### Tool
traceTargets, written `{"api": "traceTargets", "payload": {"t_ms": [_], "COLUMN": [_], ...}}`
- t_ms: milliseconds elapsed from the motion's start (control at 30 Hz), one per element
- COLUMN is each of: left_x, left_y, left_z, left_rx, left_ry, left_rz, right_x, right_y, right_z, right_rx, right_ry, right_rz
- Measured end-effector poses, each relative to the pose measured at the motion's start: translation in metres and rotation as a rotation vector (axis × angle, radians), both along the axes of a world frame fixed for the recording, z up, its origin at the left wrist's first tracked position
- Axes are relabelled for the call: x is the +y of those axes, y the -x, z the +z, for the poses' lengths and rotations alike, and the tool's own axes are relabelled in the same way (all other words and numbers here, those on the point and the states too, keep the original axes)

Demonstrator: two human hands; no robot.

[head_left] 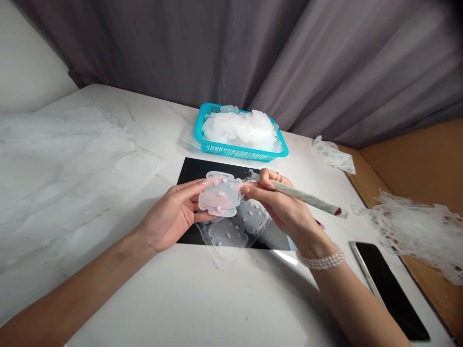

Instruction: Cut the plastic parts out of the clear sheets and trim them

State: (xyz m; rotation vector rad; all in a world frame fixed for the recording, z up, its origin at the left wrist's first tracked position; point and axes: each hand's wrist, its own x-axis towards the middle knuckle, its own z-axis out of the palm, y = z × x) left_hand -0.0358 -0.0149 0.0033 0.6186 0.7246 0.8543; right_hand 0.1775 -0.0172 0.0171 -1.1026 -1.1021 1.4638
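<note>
Between my two hands is a thin translucent plastic piece (219, 197), roughly square with rounded tabs and small raised studs. My left hand (173, 212) grips its left edge, thumb on top and fingers underneath. At its right edge, the thumb and fingertips of my right hand (285, 202) pinch it. My right hand also holds a slim pen-like tool (304, 196) with a wrapped pale handle and dark tip, pointing away to the left. Below lies a clear sheet of similar pieces (228, 235) on a black mat (191, 168).
A blue basket (235, 152) heaped with translucent pieces stands behind the mat. Clear plastic sheets (72, 193) cover the table's left side. On the right are a phone (390, 289), a pile of plastic scraps (427, 231) and a crumpled white piece (334, 155). A cardboard box (415, 159) borders the table.
</note>
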Motion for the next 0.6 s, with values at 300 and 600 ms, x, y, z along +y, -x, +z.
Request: {"api": "traceTargets", "payload": {"t_ms": [300, 600], "left_x": [-0.0008, -0.0011], "left_y": [-0.0008, -0.0018], "left_z": [0.002, 0.0027], "left_rx": [0.042, 0.075], "left_ry": [0.022, 0.161], "left_rz": [0.018, 0.166], "right_x": [-0.0012, -0.0034], "right_y": [0.0007, 0.0023], "right_z": [0.0026, 0.0028], "right_rx": [-0.015, -0.215], "right_ry": [0.02, -0.149], "right_rz": [-0.007, -0.157]}}
